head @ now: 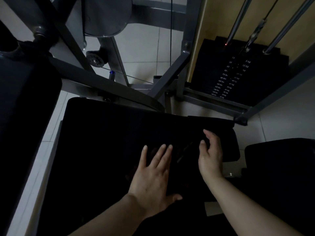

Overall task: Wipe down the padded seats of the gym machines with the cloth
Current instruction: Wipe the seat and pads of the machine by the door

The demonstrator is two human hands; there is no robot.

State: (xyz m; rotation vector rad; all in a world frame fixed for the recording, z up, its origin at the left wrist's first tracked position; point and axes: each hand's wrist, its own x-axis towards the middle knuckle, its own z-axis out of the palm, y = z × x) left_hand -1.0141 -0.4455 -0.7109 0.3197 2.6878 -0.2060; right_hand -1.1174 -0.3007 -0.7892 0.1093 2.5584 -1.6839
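Dim light filled a gym room with a pale tiled floor (144, 46), seen from above by someone looking down at a weight machine. Grey metal frame bars (172, 74) crossed the upper half of the view, and a thin cable (171, 31) ran straight down between them. At the upper right stood a black weight stack (238, 74) with printed numbers in pounds and kilograms, guided by shiny rods (238, 19) in front of a yellowish wall panel (218, 17). A small black wheel (95, 60) sat on the frame at upper left.

Below the frame, a wide black padded seat (105, 133) filled the middle of the view. Another dark pad (23, 103) lay along the left edge, and a third (281, 159) at the right.

The left hand (153, 181) lay flat on the seat, fingers (161, 154) straight and spread, grasping nothing visible. The right hand (210, 154) hovered just beside it over the seat's right part, edge-on, fingers loosely bent and released. The seat was so dark that a cloth could not be made out; whether one lay under the left palm could not be told.
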